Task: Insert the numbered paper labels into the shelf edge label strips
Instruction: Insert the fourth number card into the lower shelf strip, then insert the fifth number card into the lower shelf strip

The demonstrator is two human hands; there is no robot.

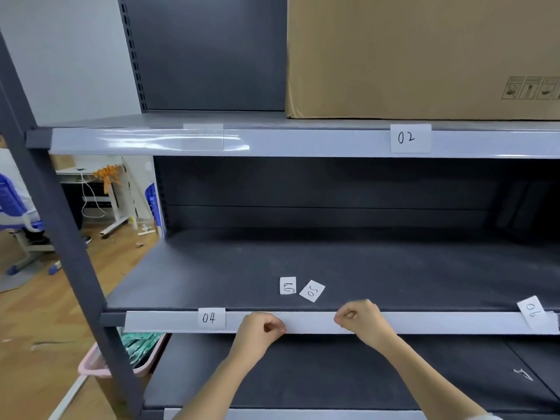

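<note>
The middle shelf's white label strip (424,322) holds a paper label "04" (211,318) at its left and a tilted "06" label (532,310) at its right end. My left hand (257,331) and my right hand (359,318) both pinch the strip between those labels, fingers curled on its edges. Two loose paper labels lie on the dark shelf just behind: one upright (288,285), one marked "05" and turned askew (312,291). The upper strip (303,142) carries label "02" (410,137) and a blank clear sleeve (203,136).
A large cardboard box (424,56) stands on the top shelf at right. A dark upright post (60,225) frames the rack's left side. A pink bin (121,356) sits on the floor below left. Chairs and a desk stand beyond on the wood floor.
</note>
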